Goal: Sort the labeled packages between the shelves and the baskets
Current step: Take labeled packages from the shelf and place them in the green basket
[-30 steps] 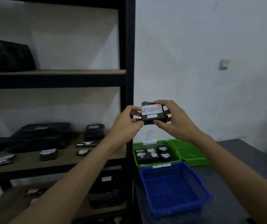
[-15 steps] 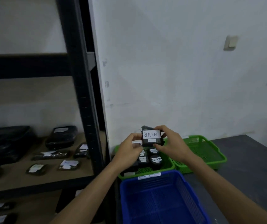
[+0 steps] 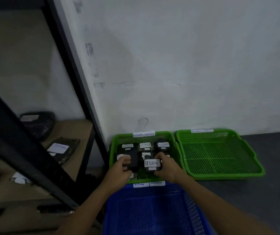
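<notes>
Left basket [image 3: 112, 150], right basket [image 3: 220, 158]: green, open lattice mesh. Front basket [image 3: 152, 217]: blue, same mesh. Rim tags [image 3: 143, 134]: white. Package [image 3: 152, 164]: black wrap, white label, RETURN in dark ink. Shelf frame [image 3: 78, 78]: black; boards [image 3: 71, 129]: tan. Wall [image 3: 186, 65]: off-white, grey scuffs. Tabletop [image 3: 263, 200]: dark grey.

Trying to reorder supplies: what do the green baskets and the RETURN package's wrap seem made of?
The left green basket and right green basket look like moulded plastic: bright colour, lattice floor and walls. The RETURN package in the right hand seems wrapped in black plastic film, though blur leaves that open; its label looks like matte white paper.
</notes>
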Demonstrator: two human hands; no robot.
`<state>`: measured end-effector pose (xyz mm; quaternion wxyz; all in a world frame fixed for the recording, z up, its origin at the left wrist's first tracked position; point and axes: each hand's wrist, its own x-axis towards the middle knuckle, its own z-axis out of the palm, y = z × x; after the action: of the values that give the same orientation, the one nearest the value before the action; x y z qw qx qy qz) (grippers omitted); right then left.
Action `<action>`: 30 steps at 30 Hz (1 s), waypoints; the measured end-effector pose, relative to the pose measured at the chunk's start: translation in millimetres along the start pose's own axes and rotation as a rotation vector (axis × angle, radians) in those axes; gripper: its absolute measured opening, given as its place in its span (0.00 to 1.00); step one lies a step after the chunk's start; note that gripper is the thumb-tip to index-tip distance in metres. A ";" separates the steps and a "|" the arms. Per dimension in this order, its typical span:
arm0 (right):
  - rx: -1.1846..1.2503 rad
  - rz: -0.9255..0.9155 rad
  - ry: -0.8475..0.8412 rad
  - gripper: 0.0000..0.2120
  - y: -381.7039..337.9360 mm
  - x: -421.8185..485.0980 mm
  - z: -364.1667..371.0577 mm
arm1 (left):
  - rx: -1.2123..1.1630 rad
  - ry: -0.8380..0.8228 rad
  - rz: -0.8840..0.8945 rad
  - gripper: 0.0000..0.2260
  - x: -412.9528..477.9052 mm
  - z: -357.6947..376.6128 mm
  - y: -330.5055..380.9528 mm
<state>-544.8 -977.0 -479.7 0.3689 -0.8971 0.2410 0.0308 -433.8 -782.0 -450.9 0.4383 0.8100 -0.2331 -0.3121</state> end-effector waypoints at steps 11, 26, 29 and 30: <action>-0.044 0.135 -0.169 0.23 43.4 66.8 43.4 | 0.113 -0.039 -0.057 0.19 34.0 43.1 -45.0; -0.079 0.161 -0.145 0.20 57.8 77.7 64.9 | 0.173 -0.082 -0.132 0.18 58.5 48.5 -62.2; -0.060 0.158 -0.164 0.22 54.0 74.1 60.6 | 0.169 -0.077 -0.135 0.18 57.2 46.4 -58.9; -0.054 0.159 -0.169 0.22 52.2 71.9 57.9 | 0.165 -0.071 -0.135 0.18 55.7 44.6 -56.1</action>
<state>-498.0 -999.2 -572.3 0.3602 -0.8790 0.2783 0.1420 -420.9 -815.0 -534.5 0.3395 0.8457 -0.2183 -0.3490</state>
